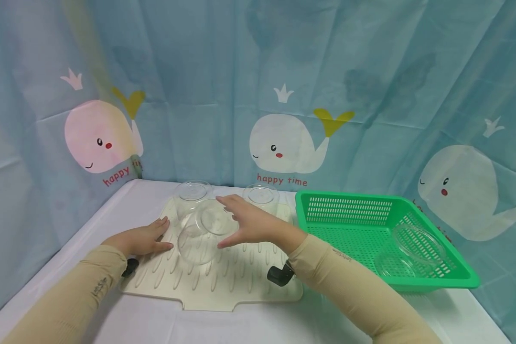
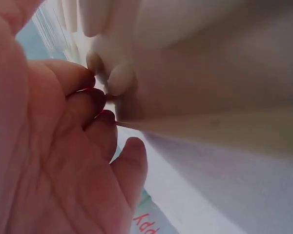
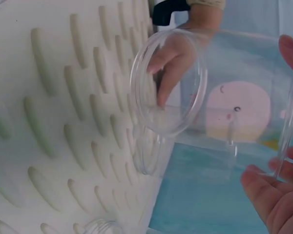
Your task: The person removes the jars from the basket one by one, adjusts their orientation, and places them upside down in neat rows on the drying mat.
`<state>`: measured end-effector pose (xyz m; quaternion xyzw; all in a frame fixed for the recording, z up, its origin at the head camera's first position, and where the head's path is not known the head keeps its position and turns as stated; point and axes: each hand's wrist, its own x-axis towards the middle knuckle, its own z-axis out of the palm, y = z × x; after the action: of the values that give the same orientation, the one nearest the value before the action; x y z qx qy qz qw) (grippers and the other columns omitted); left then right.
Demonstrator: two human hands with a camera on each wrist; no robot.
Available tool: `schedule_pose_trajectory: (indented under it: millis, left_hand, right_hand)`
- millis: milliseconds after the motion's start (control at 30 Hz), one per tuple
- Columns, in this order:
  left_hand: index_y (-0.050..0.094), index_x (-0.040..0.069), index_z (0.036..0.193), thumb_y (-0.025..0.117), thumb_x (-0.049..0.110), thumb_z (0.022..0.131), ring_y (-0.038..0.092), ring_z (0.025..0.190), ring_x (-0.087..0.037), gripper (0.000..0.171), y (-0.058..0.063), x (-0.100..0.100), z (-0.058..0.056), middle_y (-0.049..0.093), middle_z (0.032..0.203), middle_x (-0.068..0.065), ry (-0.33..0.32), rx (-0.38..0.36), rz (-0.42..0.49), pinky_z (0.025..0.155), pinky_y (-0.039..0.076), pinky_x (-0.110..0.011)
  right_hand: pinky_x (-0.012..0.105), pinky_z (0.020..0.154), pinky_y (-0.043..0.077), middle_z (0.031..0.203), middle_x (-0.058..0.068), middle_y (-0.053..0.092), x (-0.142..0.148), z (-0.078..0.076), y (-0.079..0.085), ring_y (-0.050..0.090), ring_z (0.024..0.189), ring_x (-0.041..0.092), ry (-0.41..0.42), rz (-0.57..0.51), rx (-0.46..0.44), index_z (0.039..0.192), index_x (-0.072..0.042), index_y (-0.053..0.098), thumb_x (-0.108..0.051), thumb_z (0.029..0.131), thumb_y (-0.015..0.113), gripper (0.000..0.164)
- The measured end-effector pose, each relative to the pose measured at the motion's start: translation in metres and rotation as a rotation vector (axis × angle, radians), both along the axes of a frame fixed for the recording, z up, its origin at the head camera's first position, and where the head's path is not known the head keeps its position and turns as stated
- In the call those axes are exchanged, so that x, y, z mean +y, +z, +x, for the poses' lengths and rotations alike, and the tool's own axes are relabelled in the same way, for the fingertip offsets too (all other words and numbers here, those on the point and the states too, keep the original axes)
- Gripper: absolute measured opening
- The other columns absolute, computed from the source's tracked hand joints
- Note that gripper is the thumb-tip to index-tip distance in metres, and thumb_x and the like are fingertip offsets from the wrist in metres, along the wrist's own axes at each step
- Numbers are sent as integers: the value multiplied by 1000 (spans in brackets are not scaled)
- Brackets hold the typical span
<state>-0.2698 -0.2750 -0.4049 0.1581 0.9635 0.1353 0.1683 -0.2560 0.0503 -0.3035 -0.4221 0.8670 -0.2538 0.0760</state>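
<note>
My right hand (image 1: 251, 222) holds a clear plastic cup (image 1: 198, 244) by its base end, thumb and fingers spread around it. The cup is tilted above the drying mat (image 1: 210, 291). In the right wrist view, the mouth of that cup (image 3: 168, 131) faces the mat, and fingertips (image 3: 261, 192) touch the base. My left hand (image 1: 144, 237) rests on the left edge of the mat with its fingers extended. Two more clear cups, one at the back left (image 1: 193, 191) and one at the back right (image 1: 261, 195), stand on the mat.
A green plastic basket (image 1: 348, 195) with perforated sides stands right of the mat. One clear cup (image 1: 417, 243) lies tilted inside it. A white cloth (image 1: 124, 325) covers the table, and a blue curtain with whale prints (image 1: 198, 119) hangs behind.
</note>
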Motion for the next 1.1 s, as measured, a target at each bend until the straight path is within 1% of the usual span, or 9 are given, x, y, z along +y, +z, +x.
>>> schedule_pose_trajectory:
  millis: [67,200,333,433,733,933,1100]
  left_hand:
    - [12,-13,140,49,64,81,7,132,-48,104,-1,-2,-1,7,145,-33,1,-4,8,106,11,-58]
    - [15,-15,139,52,63,80,7,131,-51,104,-2,-7,-5,7,144,-35,-25,24,-12,105,12,-60]
    - [17,-16,138,55,62,77,8,130,-52,106,-3,-10,-7,8,143,-37,-41,41,-22,104,14,-60]
    - [16,-16,138,58,62,75,8,131,-52,109,-2,-10,-9,7,144,-37,-30,28,1,105,13,-60]
    - [17,-16,138,62,60,71,10,130,-52,111,0,-6,-11,7,143,-37,-1,30,8,104,14,-60]
    - [17,-16,138,64,59,70,9,130,-52,111,-1,-5,-10,6,143,-37,9,20,39,104,13,-60]
    - [17,-16,138,64,59,71,9,130,-52,111,-1,-6,-10,7,143,-37,4,25,44,105,13,-60]
  right_hand:
    - [23,95,41,142,-1,29,-3,-1,0,42,123,12,-4,10,9,146,-15,19,-50,69,75,102]
    - [23,95,42,142,0,30,-9,-3,-1,43,123,12,-11,26,23,146,-14,20,-49,69,75,101]
    - [24,95,41,143,0,29,-13,-4,-2,42,124,14,-13,34,15,146,-14,20,-50,69,75,102]
    - [25,96,41,142,-1,28,-16,-5,-3,42,124,14,-18,36,12,146,-15,20,-50,68,75,102]
    - [26,101,36,143,-1,31,-19,-10,-9,40,125,11,-34,81,37,146,-14,23,-52,68,75,101]
    - [29,106,31,145,-1,29,-21,-10,-16,31,131,10,-26,132,38,146,-15,24,-56,68,73,101]
    - [27,107,29,146,-1,29,-24,-11,-19,29,132,10,-29,127,54,146,-14,24,-56,67,73,101]
